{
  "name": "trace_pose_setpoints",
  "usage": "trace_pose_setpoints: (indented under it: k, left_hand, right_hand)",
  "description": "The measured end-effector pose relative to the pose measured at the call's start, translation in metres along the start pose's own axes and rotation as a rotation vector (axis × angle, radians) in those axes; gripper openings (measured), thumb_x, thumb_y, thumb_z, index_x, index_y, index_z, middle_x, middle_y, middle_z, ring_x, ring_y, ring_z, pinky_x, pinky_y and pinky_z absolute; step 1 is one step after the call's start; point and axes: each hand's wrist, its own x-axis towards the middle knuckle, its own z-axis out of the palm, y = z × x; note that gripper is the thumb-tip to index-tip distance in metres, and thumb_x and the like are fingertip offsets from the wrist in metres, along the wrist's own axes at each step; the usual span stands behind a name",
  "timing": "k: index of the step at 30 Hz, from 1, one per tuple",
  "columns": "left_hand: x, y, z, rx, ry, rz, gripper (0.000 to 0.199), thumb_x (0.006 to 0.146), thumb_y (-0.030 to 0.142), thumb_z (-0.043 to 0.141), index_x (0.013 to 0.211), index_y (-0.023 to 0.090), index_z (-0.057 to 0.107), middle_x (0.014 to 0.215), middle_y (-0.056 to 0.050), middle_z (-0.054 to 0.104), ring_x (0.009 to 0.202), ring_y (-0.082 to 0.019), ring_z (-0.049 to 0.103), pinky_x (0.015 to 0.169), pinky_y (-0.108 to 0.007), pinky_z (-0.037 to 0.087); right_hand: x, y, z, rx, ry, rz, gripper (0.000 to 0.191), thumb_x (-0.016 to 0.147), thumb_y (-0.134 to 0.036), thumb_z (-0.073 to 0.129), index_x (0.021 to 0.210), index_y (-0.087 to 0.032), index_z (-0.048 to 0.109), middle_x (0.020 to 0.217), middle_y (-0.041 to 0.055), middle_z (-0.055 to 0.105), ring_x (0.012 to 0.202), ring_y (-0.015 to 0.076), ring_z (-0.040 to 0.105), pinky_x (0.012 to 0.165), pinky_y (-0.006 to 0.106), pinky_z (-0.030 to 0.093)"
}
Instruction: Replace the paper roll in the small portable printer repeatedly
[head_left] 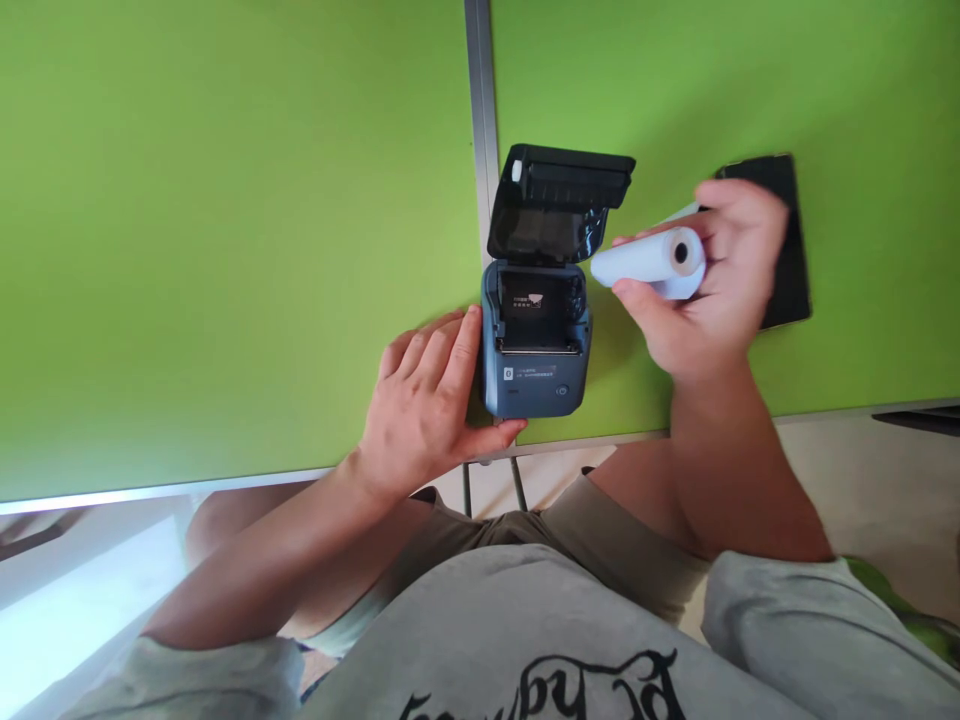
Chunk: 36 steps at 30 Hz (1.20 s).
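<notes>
A small dark blue-grey label printer (536, 385) stands at the table's front edge. Its black lid (559, 190) is tipped back, so the hollow paper bay (538, 305) shows. My left hand (424, 395) holds the printer by its near left corner, fingers along the left side and thumb at the front. To the right of the lid, my right hand (720, 270) is closed around a white paper roll (645, 258). The roll lies on its side in the grip, one end with its dark core hole facing me. It is apart from the printer.
Partly behind my right hand lies a flat black device (787, 240), perhaps a phone or tablet. A grey metal strip (481, 90) runs between two green tabletops (240, 200). My legs and shirt are below the front edge.
</notes>
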Motion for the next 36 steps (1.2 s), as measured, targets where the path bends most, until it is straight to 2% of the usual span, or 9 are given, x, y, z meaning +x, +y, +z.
trace_pose_setpoints:
  k: [3,5,8,11,13,17,23,29,36]
  left_hand:
    - [0.0,0.0,0.0,0.004,0.012,0.007,0.103,0.095,0.08,0.045,0.164,0.006,0.028,0.145,-0.025,0.064,0.133,-0.036,0.062,0.11,-0.046,0.043]
    - [-0.001,-0.001,0.0,0.001,0.008,0.008,0.104,0.095,0.081,0.045,0.165,0.006,0.027,0.146,-0.025,0.063,0.134,-0.036,0.062,0.11,-0.047,0.043]
    - [-0.001,-0.001,0.0,-0.007,-0.008,0.007,0.106,0.093,0.081,0.048,0.166,0.008,0.024,0.148,-0.025,0.062,0.135,-0.037,0.061,0.111,-0.047,0.043]
    - [0.0,-0.001,-0.001,0.003,-0.006,0.007,0.105,0.094,0.081,0.048,0.165,0.006,0.026,0.146,-0.025,0.063,0.134,-0.037,0.062,0.11,-0.046,0.043]
    - [0.001,0.0,-0.001,0.017,0.002,0.005,0.104,0.095,0.081,0.045,0.164,0.005,0.029,0.144,-0.025,0.064,0.133,-0.036,0.062,0.109,-0.046,0.043]
    - [0.002,0.0,-0.001,0.013,-0.017,-0.001,0.105,0.094,0.081,0.047,0.165,0.007,0.026,0.144,-0.024,0.064,0.133,-0.037,0.062,0.108,-0.046,0.043]
    - [0.0,-0.001,-0.001,0.006,-0.023,-0.001,0.107,0.093,0.081,0.049,0.166,0.007,0.023,0.147,-0.025,0.062,0.134,-0.038,0.061,0.11,-0.047,0.042]
    - [-0.001,0.0,-0.002,0.003,-0.039,0.001,0.102,0.095,0.078,0.047,0.165,0.006,0.026,0.147,-0.025,0.062,0.134,-0.037,0.06,0.111,-0.047,0.042]
    - [-0.001,0.0,-0.003,0.013,-0.016,0.005,0.099,0.097,0.077,0.042,0.161,0.002,0.032,0.144,-0.025,0.064,0.13,-0.036,0.062,0.11,-0.046,0.041]
  right_hand:
    - [0.006,0.001,0.003,0.093,0.213,-0.057,0.053,0.083,-0.064,0.074,0.12,-0.034,0.05,0.104,0.0009,0.061,0.089,0.0193,0.072,0.079,0.043,0.067]
    - [0.01,-0.009,0.001,0.14,0.254,-0.098,0.048,0.083,-0.061,0.074,0.117,-0.033,0.055,0.099,0.0001,0.065,0.086,0.0197,0.073,0.077,0.043,0.066]
    - [0.011,-0.038,-0.003,0.113,0.082,-0.119,0.032,0.087,-0.044,0.073,0.117,-0.034,0.07,0.098,0.0,0.076,0.084,0.0206,0.074,0.072,0.041,0.064]
    - [0.006,-0.063,-0.003,0.033,-0.153,-0.118,0.04,0.091,-0.027,0.065,0.129,-0.037,0.068,0.116,-0.002,0.08,0.098,0.0225,0.078,0.083,0.041,0.067]
    - [0.003,-0.068,0.001,-0.027,-0.21,-0.069,0.041,0.094,-0.027,0.061,0.134,-0.038,0.063,0.121,-0.0018,0.079,0.101,0.0244,0.079,0.086,0.044,0.067]
    - [0.0,-0.061,0.011,-0.067,-0.24,0.041,0.032,0.095,-0.031,0.062,0.126,-0.035,0.057,0.123,0.0025,0.078,0.107,0.0278,0.077,0.089,0.049,0.066]
    - [0.006,-0.057,0.017,0.039,-0.268,-0.062,0.032,0.089,-0.012,0.064,0.107,-0.037,0.059,0.117,-0.0027,0.08,0.109,0.0266,0.077,0.092,0.052,0.064]
    - [0.001,-0.053,0.02,0.048,-0.22,-0.071,0.03,0.089,-0.017,0.068,0.108,-0.036,0.056,0.12,-0.0005,0.08,0.109,0.0279,0.077,0.087,0.053,0.064]
    - [0.006,-0.053,0.023,0.02,-0.283,-0.051,0.014,0.091,-0.019,0.062,0.091,-0.033,0.059,0.115,0.0003,0.081,0.104,0.0277,0.078,0.08,0.052,0.064]
